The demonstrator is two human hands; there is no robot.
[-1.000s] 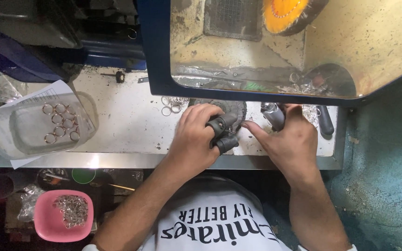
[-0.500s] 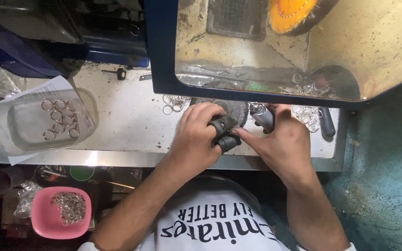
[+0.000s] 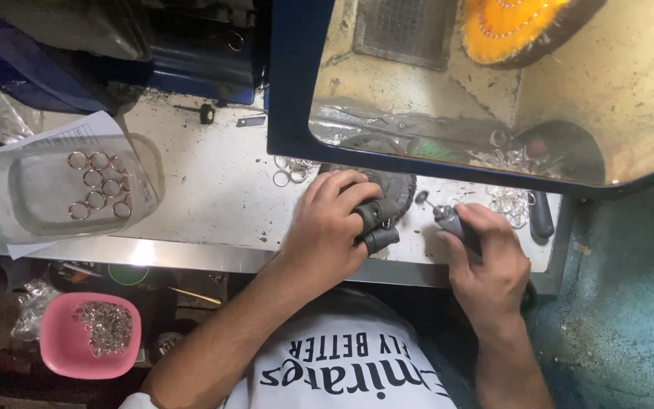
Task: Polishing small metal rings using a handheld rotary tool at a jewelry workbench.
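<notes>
The stained white desk point(image 3: 213, 189) carries a clear plastic tray point(image 3: 9, 197) of finished-looking gold rings near the person's left, and loose silver rings point(image 3: 510, 203) lie by the right hand point(image 3: 490, 261), so by appearance part of the batch is done and part remains. The left hand point(image 3: 331, 227), fingertips in dark covers, has its grip pressed together at the round dark pad point(image 3: 399, 189); what it pinches is hidden. The right hand's grip is closed round a small grey rotary handpiece point(image 3: 448, 220), tip toward the pad.

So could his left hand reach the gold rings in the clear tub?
Probably yes. The clear tub has no lid, and bare bench lies between it and the left hand. But that hand's fingertips are already pinching something small.
</notes>
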